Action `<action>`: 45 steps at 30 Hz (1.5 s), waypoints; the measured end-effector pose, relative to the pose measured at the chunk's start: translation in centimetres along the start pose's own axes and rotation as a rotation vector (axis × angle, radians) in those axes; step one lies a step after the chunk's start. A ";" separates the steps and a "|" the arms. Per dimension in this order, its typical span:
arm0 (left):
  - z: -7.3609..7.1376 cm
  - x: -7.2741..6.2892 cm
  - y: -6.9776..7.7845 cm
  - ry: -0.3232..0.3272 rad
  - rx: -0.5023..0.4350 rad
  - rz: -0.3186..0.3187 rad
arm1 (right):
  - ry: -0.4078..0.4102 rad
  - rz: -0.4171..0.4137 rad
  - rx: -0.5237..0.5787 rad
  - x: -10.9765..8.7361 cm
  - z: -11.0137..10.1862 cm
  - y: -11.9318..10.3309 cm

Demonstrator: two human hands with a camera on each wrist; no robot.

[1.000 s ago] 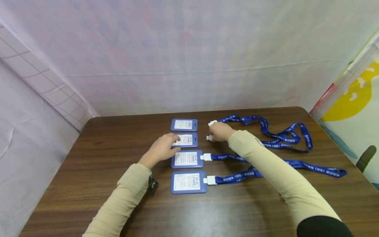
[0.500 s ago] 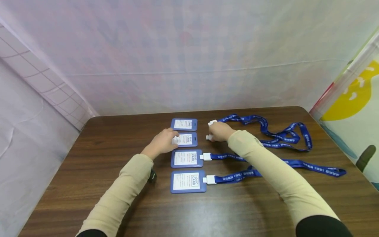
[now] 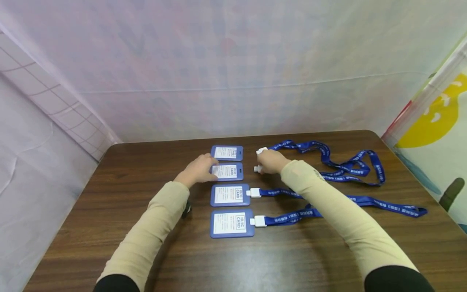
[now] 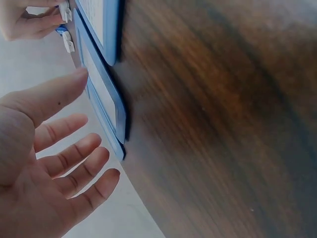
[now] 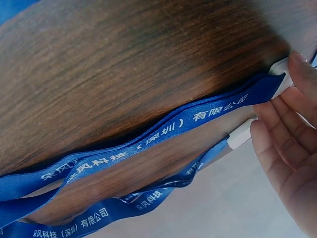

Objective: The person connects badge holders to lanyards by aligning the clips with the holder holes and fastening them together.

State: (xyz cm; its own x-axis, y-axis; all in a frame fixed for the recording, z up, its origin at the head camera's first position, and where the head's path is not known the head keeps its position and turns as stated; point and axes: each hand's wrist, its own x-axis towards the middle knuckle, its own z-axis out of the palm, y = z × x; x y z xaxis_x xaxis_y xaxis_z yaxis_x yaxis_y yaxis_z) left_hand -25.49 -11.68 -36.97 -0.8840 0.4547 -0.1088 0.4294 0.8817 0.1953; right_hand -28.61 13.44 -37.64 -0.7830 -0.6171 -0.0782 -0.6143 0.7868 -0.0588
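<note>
My right hand [image 3: 273, 161] pinches the white clip [image 5: 281, 67] of a blue lanyard [image 5: 208, 114] between thumb and fingers. A second lanyard's white clip [image 5: 241, 134] sits close beside those fingers. In the head view, my left hand [image 3: 198, 170] is at the left edge of a blue ID badge holder [image 3: 230, 172], second from the back. Its fingers are spread and loosely bent, with nothing between them in the left wrist view. Another loose badge holder [image 3: 227, 153] lies just behind that one.
Nearer the front, two badge holders, a middle one [image 3: 230, 194] and a front one [image 3: 232, 224], are joined by white clips to blue lanyards. The right forearm [image 3: 343, 211] crosses over these straps. A pale curtain [image 3: 233, 81] hangs behind the wooden table [image 3: 292, 263].
My left hand has drawn back a little to the left and away from me, from over the second badge holder to its left edge. The right hand stays at the clip.
</note>
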 end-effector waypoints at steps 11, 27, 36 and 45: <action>0.0 1.1 0.3 -0.052 -0.064 0.018 | -0.018 0.019 0.012 0.1 0.0 0.0; 0.4 2.1 0.4 -0.107 -0.055 -0.013 | -0.043 0.040 0.007 0.0 -0.2 -0.1; 0.4 2.3 0.7 -0.108 -0.015 -0.015 | -0.020 0.002 0.019 -0.1 0.1 0.2; 0.3 2.3 1.0 -0.120 -0.002 -0.034 | -0.014 -0.037 0.055 -0.2 0.1 0.3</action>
State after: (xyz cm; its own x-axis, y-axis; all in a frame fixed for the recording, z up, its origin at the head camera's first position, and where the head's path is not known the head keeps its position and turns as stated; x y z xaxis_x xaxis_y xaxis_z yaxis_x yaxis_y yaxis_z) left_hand -27.01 -9.71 -37.27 -0.8697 0.4361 -0.2310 0.3989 0.8968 0.1912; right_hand -28.62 13.78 -37.77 -0.7579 -0.6464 -0.0884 -0.6367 0.7623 -0.1160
